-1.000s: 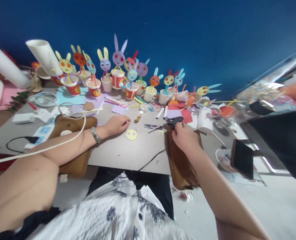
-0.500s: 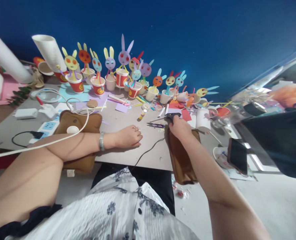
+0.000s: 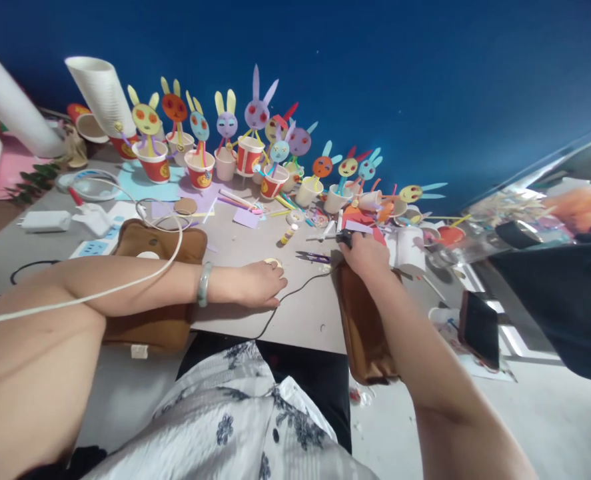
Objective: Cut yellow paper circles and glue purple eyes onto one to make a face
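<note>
My left hand [image 3: 260, 283] rests on the grey table, fingers curled down over a small pale yellow piece [image 3: 274, 262] whose edge shows past the knuckles. Most of that piece is hidden. Farther right, my right hand [image 3: 368, 255] is closed around a black glue gun [image 3: 345, 237], its nozzle pointing left; the grip is largely covered by my fingers. Just left of my right hand lie purple-handled thread snips [image 3: 313, 257]. A small yellow-labelled bottle [image 3: 288, 234] stands between the two hands, farther back.
Paper rabbits in cups [image 3: 152, 162] line the back near the blue wall. Brown cushions [image 3: 370, 320] lie under both forearms. A white cable [image 3: 140, 275] crosses my left arm, and a black cord [image 3: 295, 291] runs to the front edge. A phone [image 3: 480, 328] stands at the right.
My left fingers have shifted slightly, and more of the pale yellow piece shows. The glue gun has moved a little, still in my right hand. The view has shifted slightly.
</note>
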`<state>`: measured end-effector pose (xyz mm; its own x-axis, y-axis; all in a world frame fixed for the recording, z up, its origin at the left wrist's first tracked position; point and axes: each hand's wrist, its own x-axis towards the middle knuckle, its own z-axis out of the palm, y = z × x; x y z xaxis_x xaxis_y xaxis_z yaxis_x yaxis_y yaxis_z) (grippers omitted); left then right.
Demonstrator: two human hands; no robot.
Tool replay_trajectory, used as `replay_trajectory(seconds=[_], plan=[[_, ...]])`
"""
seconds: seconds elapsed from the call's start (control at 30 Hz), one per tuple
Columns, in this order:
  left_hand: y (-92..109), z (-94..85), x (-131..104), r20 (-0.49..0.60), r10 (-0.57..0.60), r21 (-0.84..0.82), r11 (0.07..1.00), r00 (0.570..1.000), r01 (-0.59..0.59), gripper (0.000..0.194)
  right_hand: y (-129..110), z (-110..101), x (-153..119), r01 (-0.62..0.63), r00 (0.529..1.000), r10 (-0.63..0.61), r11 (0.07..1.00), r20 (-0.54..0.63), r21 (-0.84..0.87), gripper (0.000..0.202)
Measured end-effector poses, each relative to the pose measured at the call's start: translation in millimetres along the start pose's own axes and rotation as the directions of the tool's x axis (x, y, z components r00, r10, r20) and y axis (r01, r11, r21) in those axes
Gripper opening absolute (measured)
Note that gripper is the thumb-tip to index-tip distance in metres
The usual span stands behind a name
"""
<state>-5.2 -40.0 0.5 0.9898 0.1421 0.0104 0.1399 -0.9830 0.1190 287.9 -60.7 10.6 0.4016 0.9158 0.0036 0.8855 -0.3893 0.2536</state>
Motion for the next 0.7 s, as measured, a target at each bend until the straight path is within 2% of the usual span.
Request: replay_trajectory(seconds=[0.1, 0.27, 0.47, 0.7], plan=[[3, -4.1, 0, 0.018, -0.018, -0.002, 1.000, 1.000, 0.018, 0.031, -7, -7, 6, -0.023, 1.000, 0.025, 0.997, -0.017, 0.080, 0.041], [9, 4.5, 3, -0.007, -0.036, 0.095, 0.995, 0.999, 0.036, 0.030, -19, -10, 34, -0.069, 0.995, 0.052, 0.978, 0.090, 0.198, 0.036], [6, 5.4, 4, -0.057, 0.004, 0.104, 0.995, 0.998, 0.002, 0.024, -35, -8, 74, -0.159, 0.979, 0.128, 0.966, 0.158, 0.204, 0.046], [5, 9.7, 4, -0.040, 0.002, 0.105, 0.994, 0.999, 0.002, 0.023, -44, 0, 100, -0.231, 0.964, 0.182, 0.933, 0.192, 0.277, 0.054]])
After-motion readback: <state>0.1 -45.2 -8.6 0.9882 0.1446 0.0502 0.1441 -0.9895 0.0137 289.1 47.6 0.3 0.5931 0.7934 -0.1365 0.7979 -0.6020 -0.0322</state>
